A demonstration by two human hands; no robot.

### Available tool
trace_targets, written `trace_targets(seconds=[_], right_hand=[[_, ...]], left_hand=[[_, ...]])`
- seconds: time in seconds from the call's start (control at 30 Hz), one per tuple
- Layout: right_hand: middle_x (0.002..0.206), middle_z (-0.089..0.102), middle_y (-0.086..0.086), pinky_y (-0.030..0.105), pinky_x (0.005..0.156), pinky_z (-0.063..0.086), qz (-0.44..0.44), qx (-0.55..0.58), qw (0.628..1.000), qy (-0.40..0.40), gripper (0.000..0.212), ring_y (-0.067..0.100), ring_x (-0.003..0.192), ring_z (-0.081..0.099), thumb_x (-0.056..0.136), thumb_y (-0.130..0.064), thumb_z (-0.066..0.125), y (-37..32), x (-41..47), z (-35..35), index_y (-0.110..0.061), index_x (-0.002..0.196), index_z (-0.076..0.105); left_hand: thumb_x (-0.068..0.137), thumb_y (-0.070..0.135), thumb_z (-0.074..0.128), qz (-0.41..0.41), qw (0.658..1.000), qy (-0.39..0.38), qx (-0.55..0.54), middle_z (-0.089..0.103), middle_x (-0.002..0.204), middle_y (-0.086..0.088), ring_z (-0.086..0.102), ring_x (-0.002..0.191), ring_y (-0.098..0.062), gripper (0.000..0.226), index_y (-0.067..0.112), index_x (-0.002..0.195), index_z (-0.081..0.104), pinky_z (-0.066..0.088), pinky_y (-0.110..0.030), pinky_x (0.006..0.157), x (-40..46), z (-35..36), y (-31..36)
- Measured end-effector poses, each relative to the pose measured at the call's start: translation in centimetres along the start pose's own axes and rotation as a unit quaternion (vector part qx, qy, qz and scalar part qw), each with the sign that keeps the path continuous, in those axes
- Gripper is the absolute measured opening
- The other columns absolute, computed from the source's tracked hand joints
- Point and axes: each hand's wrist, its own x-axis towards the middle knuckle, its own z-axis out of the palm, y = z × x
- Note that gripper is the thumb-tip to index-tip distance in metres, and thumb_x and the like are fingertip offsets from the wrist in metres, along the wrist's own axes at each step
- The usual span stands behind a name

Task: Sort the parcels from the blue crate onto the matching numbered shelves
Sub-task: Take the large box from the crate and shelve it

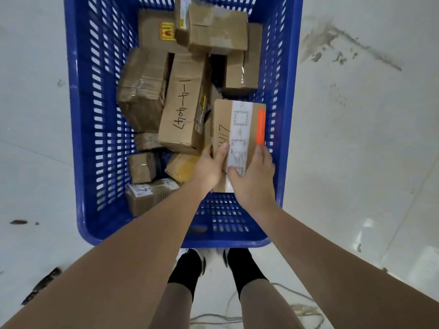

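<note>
Both hands grip one cardboard parcel at its near end, just right of the frame's centre: the left hand curls round the parcel's left edge with the thumb laid on its top face, and the right hand clasps the right edge, fingertips just below an orange strip that runs along that side. A band of white printed tape crosses the parcel lengthwise, and handwritten digits show beside the left thumb. The parcel sits inside the blue crate, against its right wall, stretching away from the hands toward the upper part of the frame. To its left lies a long box with handwritten numbers, and more brown boxes fill the crate's left and upper parts. The crate stands on a pale floor, and the person's feet in black socks show below the crate's near rim.
</note>
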Motion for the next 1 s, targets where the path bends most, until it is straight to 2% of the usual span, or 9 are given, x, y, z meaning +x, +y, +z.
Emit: trace_targets(seconds=[0.23, 0.37, 0.5, 0.63, 0.73, 0.8, 0.83, 0.9, 1.0], right_hand=[[0.165, 0.021, 0.008, 0.056, 0.119, 0.035, 0.053, 0.083, 0.995, -0.022, 0.114, 0.030, 0.152, 0.025, 0.085, -0.054, 0.075, -1.5, 1.1, 0.0, -0.019, 0.163, 0.000], [0.162, 0.023, 0.006, 0.057, 0.120, 0.032, 0.057, 0.095, 0.993, -0.027, 0.132, 0.030, 0.149, 0.026, 0.067, -0.064, 0.084, -3.2, 0.8, -2.4, -0.024, 0.161, 0.001], [0.161, 0.022, 0.007, 0.056, 0.121, 0.026, 0.016, 0.043, 0.999, 0.001, 0.141, 0.032, 0.148, 0.026, 0.058, -0.073, 0.083, -6.0, -0.4, -6.4, -0.023, 0.160, 0.000], [0.157, 0.023, 0.008, 0.053, 0.118, 0.027, -0.018, 0.016, 1.000, 0.005, 0.142, 0.033, 0.144, 0.029, 0.054, -0.069, 0.084, -9.0, -2.1, -11.7, -0.030, 0.158, -0.005], [0.153, 0.026, 0.002, 0.054, 0.118, 0.031, -0.043, 0.047, 0.998, -0.014, 0.138, 0.028, 0.142, 0.031, 0.052, -0.064, 0.083, -11.5, -3.7, -17.5, -0.038, 0.156, -0.003], [0.150, 0.030, -0.005, 0.053, 0.114, 0.040, -0.049, 0.115, 0.991, -0.053, 0.135, 0.021, 0.140, 0.037, 0.049, -0.062, 0.083, -12.9, -4.8, -21.9, -0.045, 0.155, 0.001], [0.149, 0.033, -0.008, 0.051, 0.111, 0.045, -0.056, 0.155, 0.983, -0.077, 0.133, 0.018, 0.137, 0.042, 0.049, -0.060, 0.085, -13.9, -5.8, -24.6, -0.049, 0.154, 0.004], [0.145, 0.044, -0.014, 0.040, 0.099, 0.053, -0.075, 0.228, 0.963, -0.120, 0.128, 0.010, 0.128, 0.054, 0.053, -0.055, 0.089, -16.3, -8.3, -29.9, -0.049, 0.154, 0.010], [0.131, 0.055, -0.024, 0.027, 0.087, 0.050, -0.121, 0.296, 0.937, -0.140, 0.122, 0.003, 0.117, 0.060, 0.050, -0.052, 0.086, -20.4, -13.0, -37.6, -0.047, 0.151, 0.020]], left_hand=[[0.104, 0.064, 0.034, -0.017, 0.999, -0.003, -0.028, 0.060, 0.128, 0.012, 0.056, 0.122, -0.009, 0.063, 0.024, 0.150, 0.051, 0.042, -0.028, 0.104, -0.3, -1.3, 1.6], [0.103, 0.068, 0.025, -0.045, 0.996, 0.025, -0.076, 0.067, 0.108, 0.006, 0.062, 0.101, -0.014, 0.064, 0.027, 0.139, 0.059, 0.050, -0.039, 0.106, -3.3, -2.4, 4.4], [0.099, 0.073, 0.029, -0.024, 0.993, 0.033, -0.110, 0.068, 0.089, 0.015, 0.065, 0.089, -0.005, 0.046, 0.040, 0.095, 0.060, 0.054, -0.041, 0.102, -7.8, -2.9, 7.3], [0.079, 0.095, 0.029, 0.028, 0.995, 0.000, -0.098, 0.078, 0.111, 0.012, 0.070, 0.110, -0.010, 0.069, 0.047, 0.106, 0.071, 0.054, -0.042, 0.103, -13.4, -4.2, 10.8], [0.076, 0.096, 0.023, 0.090, 0.995, 0.028, -0.042, 0.074, 0.106, 0.016, 0.069, 0.106, -0.007, 0.078, 0.044, 0.110, 0.070, 0.054, -0.028, 0.096, -17.5, -6.9, 14.5], [0.073, 0.099, 0.019, 0.130, 0.988, 0.082, -0.002, 0.072, 0.107, 0.010, 0.068, 0.101, -0.013, 0.095, 0.031, 0.119, 0.068, 0.055, -0.040, 0.096, -19.8, -9.1, 17.2], [0.070, 0.100, 0.021, 0.143, 0.983, 0.111, 0.011, 0.071, 0.107, 0.007, 0.068, 0.098, -0.014, 0.100, 0.026, 0.119, 0.066, 0.055, -0.044, 0.095, -21.3, -10.2, 18.9], [0.072, 0.098, 0.029, 0.158, 0.977, 0.146, 0.014, 0.071, 0.111, 0.001, 0.066, 0.094, -0.012, 0.099, 0.018, 0.121, 0.060, 0.053, -0.036, 0.084, -24.7, -12.5, 22.4], [0.074, 0.092, 0.048, 0.157, 0.982, 0.095, -0.031, 0.070, 0.120, 0.000, 0.069, 0.099, -0.016, 0.095, 0.014, 0.128, 0.059, 0.051, -0.028, 0.082, -31.3, -15.1, 28.3]])
